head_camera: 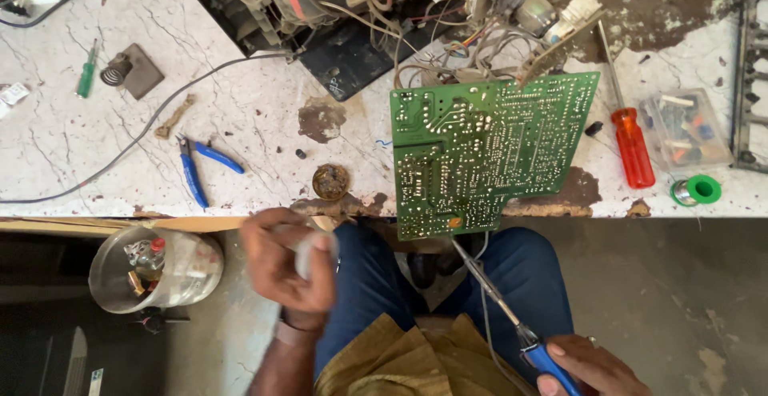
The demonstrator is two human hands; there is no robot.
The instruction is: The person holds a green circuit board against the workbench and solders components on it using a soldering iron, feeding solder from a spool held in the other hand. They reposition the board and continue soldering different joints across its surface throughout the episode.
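Note:
A green circuit board (488,148) lies solder side up over the front edge of a worn white worktop (240,108). My right hand (592,368), at the bottom right, grips the blue handle of a soldering iron (496,296). Its thin tip touches the board's lower edge near an orange spot. My left hand (288,264) is blurred below the worktop edge, with its fingers closed on a small pale object that I cannot make out. My legs in blue trousers are under the board.
Blue-handled pliers (196,168), a green screwdriver (86,70), a round brown tin (330,182), an orange-handled screwdriver (630,144), a green solder spool (698,190) and a plastic parts box (686,128) lie on the worktop. Opened electronics with loose wires (376,20) sit behind. A clear jar (156,268) stands below left.

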